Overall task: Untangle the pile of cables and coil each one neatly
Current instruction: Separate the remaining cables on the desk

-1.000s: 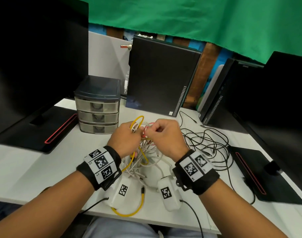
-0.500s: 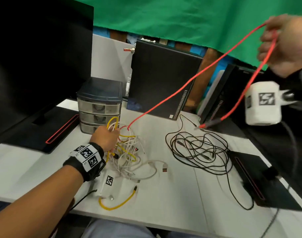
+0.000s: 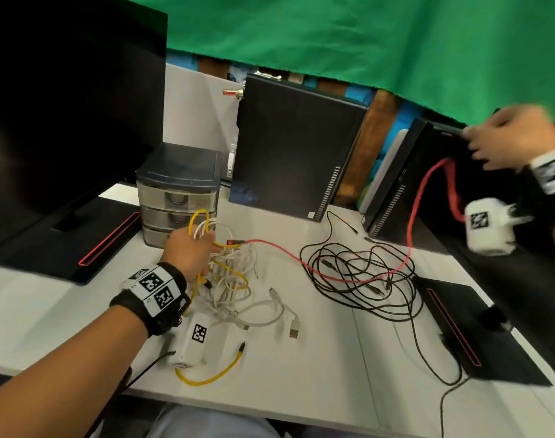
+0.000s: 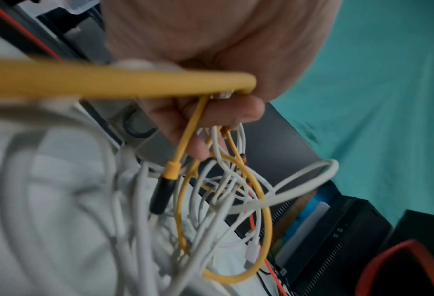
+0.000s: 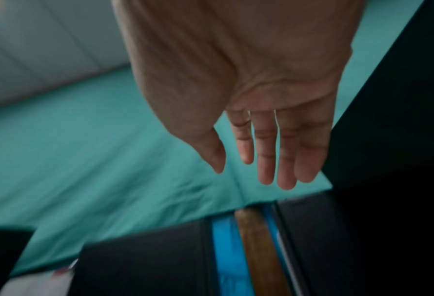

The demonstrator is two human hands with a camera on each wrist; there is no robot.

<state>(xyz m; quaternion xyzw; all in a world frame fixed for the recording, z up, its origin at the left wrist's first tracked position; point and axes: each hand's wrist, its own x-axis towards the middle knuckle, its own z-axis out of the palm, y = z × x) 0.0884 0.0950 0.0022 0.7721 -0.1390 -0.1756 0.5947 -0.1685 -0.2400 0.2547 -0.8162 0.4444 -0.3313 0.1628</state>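
My left hand (image 3: 190, 251) grips the tangle at the middle left of the table; its fingers (image 4: 211, 112) curl round a yellow cable (image 4: 261, 220) and thin white cables (image 4: 236, 180). The yellow cable (image 3: 238, 276) and white cables (image 3: 257, 311) spill toward me. A red cable (image 3: 412, 222) runs from the tangle over a loose black cable pile (image 3: 358, 298) and rises in a blurred loop at the right. My right hand (image 3: 516, 140) is up at the far right above that loop, and its fingers (image 5: 264, 160) are straight and hold nothing.
A small grey drawer unit (image 3: 178, 184) stands just behind the tangle. Two black computer cases (image 3: 295, 153) (image 3: 396, 184) stand at the back. Monitor bases sit at the left (image 3: 64, 245) and right (image 3: 475, 327). The white table (image 3: 301, 374) reaches to the near edge.
My right hand pulled the red cable up and right out of the tangle, then let it go. The cable has dropped across the black pile. My left hand stayed on the tangle.
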